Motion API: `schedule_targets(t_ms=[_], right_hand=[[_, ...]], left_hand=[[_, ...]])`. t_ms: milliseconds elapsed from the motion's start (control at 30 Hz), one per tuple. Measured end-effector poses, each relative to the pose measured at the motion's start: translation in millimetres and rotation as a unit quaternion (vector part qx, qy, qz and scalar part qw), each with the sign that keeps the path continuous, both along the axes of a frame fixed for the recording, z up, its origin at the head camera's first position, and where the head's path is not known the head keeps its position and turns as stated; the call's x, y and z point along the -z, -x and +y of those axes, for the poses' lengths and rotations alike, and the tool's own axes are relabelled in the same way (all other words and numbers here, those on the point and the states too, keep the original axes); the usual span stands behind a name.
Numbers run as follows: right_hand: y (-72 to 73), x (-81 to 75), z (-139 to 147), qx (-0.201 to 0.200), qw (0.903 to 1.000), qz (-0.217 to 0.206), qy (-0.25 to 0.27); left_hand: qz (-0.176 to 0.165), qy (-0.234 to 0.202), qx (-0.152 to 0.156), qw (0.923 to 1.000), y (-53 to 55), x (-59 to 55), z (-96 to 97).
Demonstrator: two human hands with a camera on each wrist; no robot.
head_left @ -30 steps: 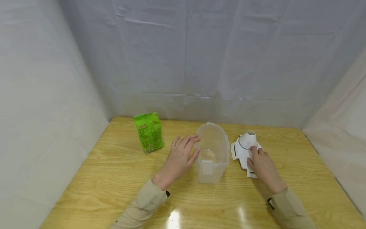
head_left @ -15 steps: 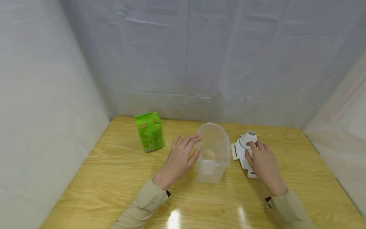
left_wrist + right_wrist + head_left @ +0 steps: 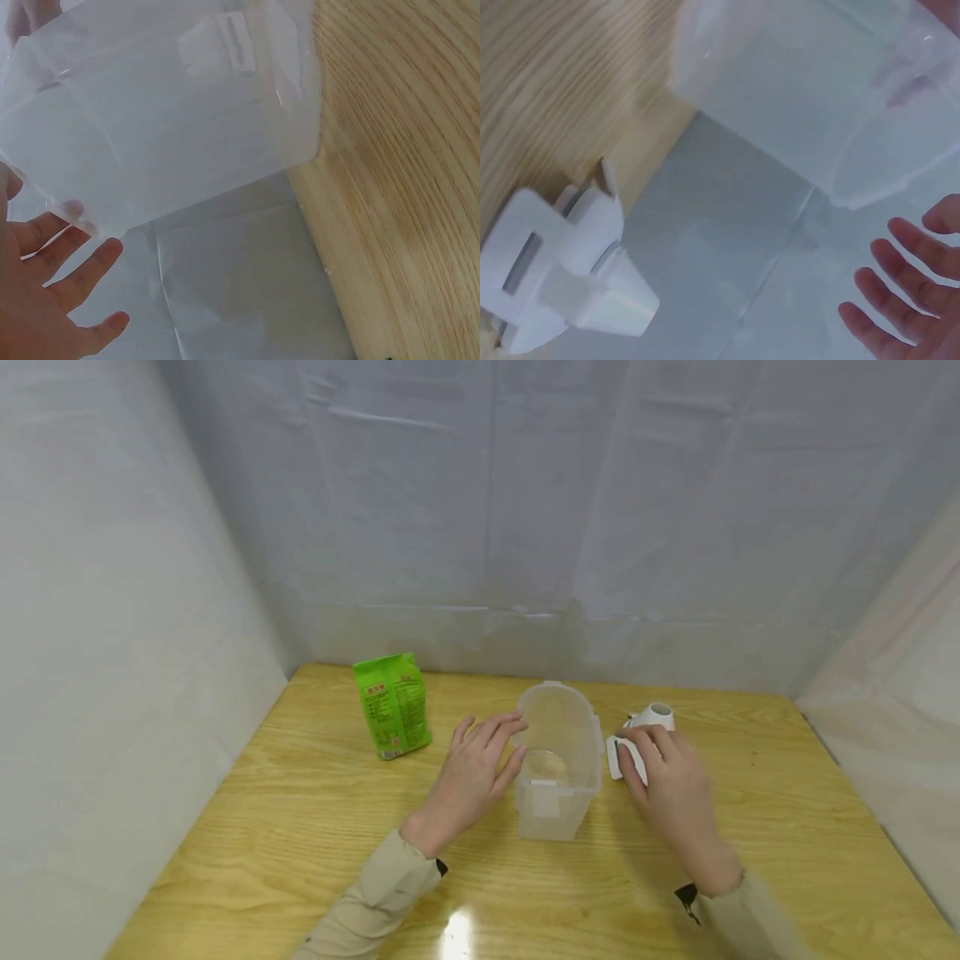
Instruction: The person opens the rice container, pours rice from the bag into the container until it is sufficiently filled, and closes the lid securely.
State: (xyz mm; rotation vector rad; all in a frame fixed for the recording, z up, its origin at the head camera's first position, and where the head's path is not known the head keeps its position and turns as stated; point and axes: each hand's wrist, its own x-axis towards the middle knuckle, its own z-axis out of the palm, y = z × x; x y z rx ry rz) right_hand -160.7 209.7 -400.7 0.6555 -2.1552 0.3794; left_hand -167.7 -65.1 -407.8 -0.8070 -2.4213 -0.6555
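Note:
A translucent plastic container [image 3: 555, 814] stands upright on the table with its mouth up; a small pale label is on its near wall. My left hand [image 3: 468, 777] is at the container's left rim, its fingers extended and fingertips right at the edge. In the left wrist view, the fingers [image 3: 86, 277] lie spread along that rim. To the container's right lies a white lid [image 3: 536, 262] with slotted side tabs and a cone-shaped spout [image 3: 626, 300]. My right hand [image 3: 675, 793] hovers between lid and container with loosely bent fingers, holding nothing and hiding part of the lid in the head view.
A green printed packet [image 3: 393, 706] stands at the back left of the wooden table [image 3: 300, 827]. Pale sheeting [image 3: 480, 527] rises behind the table and along both sides.
The right hand has come away from the lid and moved left toward the container. The lid stays on the table. The left hand, container and packet have hardly moved.

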Motion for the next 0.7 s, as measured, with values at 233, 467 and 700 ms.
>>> schedule_targets(t_ms=[233,467,700], right_hand=[[-6.5,-0.4,-20,-0.053,0.9981,0.023,0.023],[-7.5,9.4,-28,-0.091,0.9951,0.038,-0.005],[-3.9,16.4,-30,-0.103,0.9918,0.069,-0.032]], left_hand=[[0.005,0.000,-0.001,1.0000,0.4,0.1,-0.1],[0.001,0.006,-0.004,1.0000,-0.2,0.0,0.0],[0.003,0.000,-0.006,1.0000,-1.0,0.5,0.4]])
